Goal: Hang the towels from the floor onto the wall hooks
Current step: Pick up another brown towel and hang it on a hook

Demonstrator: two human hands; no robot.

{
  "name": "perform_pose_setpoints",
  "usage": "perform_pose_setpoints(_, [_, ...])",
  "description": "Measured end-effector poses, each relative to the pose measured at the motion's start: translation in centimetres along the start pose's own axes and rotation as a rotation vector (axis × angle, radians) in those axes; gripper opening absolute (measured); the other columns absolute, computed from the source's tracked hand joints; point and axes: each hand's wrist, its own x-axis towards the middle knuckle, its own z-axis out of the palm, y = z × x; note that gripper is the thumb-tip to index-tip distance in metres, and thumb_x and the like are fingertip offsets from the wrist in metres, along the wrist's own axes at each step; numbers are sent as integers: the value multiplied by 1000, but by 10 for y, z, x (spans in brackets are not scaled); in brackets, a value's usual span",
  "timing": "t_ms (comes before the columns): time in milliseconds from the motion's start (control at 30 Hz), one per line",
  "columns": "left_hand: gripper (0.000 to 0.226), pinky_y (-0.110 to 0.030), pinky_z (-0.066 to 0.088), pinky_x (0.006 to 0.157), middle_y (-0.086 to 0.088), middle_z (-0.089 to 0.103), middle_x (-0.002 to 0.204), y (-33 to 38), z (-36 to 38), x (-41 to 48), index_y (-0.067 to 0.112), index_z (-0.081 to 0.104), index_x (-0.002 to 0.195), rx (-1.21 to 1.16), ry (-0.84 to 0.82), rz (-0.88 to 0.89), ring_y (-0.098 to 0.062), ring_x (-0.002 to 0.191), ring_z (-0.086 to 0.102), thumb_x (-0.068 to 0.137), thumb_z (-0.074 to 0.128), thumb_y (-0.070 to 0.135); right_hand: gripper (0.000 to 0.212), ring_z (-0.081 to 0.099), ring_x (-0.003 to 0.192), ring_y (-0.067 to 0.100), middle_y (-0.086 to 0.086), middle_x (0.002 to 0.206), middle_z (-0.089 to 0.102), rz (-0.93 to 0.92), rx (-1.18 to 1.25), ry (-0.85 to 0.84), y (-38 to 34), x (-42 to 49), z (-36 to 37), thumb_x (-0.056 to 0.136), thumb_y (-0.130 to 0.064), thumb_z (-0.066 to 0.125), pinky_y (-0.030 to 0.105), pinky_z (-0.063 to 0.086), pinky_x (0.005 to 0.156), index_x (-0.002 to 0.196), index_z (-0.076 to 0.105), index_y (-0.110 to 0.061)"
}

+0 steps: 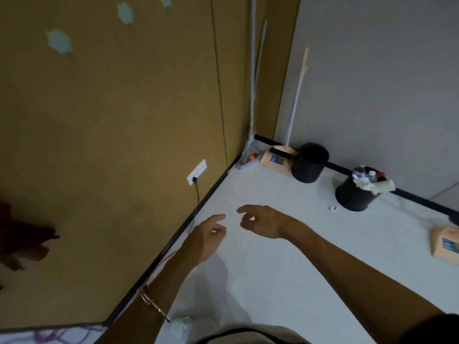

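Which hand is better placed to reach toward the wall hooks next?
Left, probably. The left hand is open next to the brown wall that carries the hooks; the right hand, also empty, is farther out over the floor.

I extend both bare forearms forward; my left hand and right hand hold nothing, fingers loosely curled.

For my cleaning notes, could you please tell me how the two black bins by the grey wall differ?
The corner bin shows only a dark inside; the right bin is heaped past its rim with rubbish. The corner bin stands next to a dustpan; the right bin has a small white scrap beside it. Both are black, round and stand on the floor.
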Motion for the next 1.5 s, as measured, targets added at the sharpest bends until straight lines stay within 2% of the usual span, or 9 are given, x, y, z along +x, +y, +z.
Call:
perform_pose_setpoints(200, [37, -30, 40, 102, 1, 58, 121, 71, 100, 4, 28, 45, 134, 139, -161, 100, -16, 114, 52, 97, 47, 25, 44, 56, 114, 19, -1, 134, 56, 143, 160, 204, 104, -96, -34, 98, -31, 46, 34, 43, 102, 141, 39, -28])
perform_pose_setpoints(300, [38, -25, 42, 95, 5, 55, 124, 110, 142, 4, 31, 44, 135, 219, -251, 182, -14, 113, 52, 97, 45, 30, 43, 57, 113, 20, 0, 132, 57, 236, 265, 323, 149, -143, -42, 97, -28, 46, 37, 43, 103, 140, 41, -27])
perform_pose_setpoints(400, [37, -22, 40, 88, 7, 55, 122, 139, 181, 6, 32, 45, 134, 286, -309, 260, -12, 111, 52, 97, 44, 30, 43, 58, 113, 21, 2, 132, 58, 319, 342, 394, 183, -180, -39, 97, -26, 46, 37, 43, 103, 140, 41, -25])
perform_pose_setpoints(567, [37, -23, 40, 91, 7, 55, 128, 173, 250, 14, 31, 47, 132, 391, -447, 329, -9, 112, 52, 96, 45, 24, 42, 57, 113, 20, -1, 130, 58, 435, 438, 499, 227, -228, -27, 98, -27, 46, 31, 43, 100, 140, 41, -23])
perform_pose_setpoints(800, [38, -24, 38, 91, 8, 52, 133, 235, 339, 37, 32, 48, 132, 483, -635, 430, -7, 112, 48, 95, 46, 21, 45, 53, 118, 20, 1, 135, 54, 618, 539, 577, 295, -277, -31, 99, -30, 46, 28, 40, 100, 142, 39, -22])
perform_pose_setpoints(967, [39, -26, 39, 99, 9, 51, 134, 293, 394, 76, 31, 49, 132, 532, -730, 487, -8, 118, 49, 94, 46, 21, 47, 50, 123, 20, 1, 137, 52, 754, 594, 599, 356, -295, -72, 99, -30, 44, 28, 38, 102, 144, 36, -21])
perform_pose_setpoints(1200, [39, -27, 40, 96, 11, 52, 131, 378, 470, 125, 30, 49, 132, 561, -821, 574, -8, 115, 51, 94, 47, 21, 45, 51, 121, 21, 3, 134, 55, 874, 627, 675, 411, -317, -124, 99, -28, 44, 28, 39, 99, 142, 39, -19])
perform_pose_setpoints(1367, [32, -31, 43, 100, 12, 56, 126, 405, 521, 124, 33, 54, 125, 659, -964, 628, -9, 116, 52, 94, 49, 27, 46, 52, 120, 21, 3, 135, 54, 944, 679, 696, 435, -349, -127, 98, -29, 45, 29, 40, 99, 143, 38, -20])
perform_pose_setpoints(1500, [28, -26, 42, 95, 10, 57, 125, 424, 571, 107, 33, 56, 122, 789, -1088, 684, -10, 114, 53, 95, 47, 32, 46, 52, 120, 20, 2, 137, 52, 1005, 736, 793, 460, -388, -123, 98, -30, 45, 30, 41, 100, 143, 38, -22])
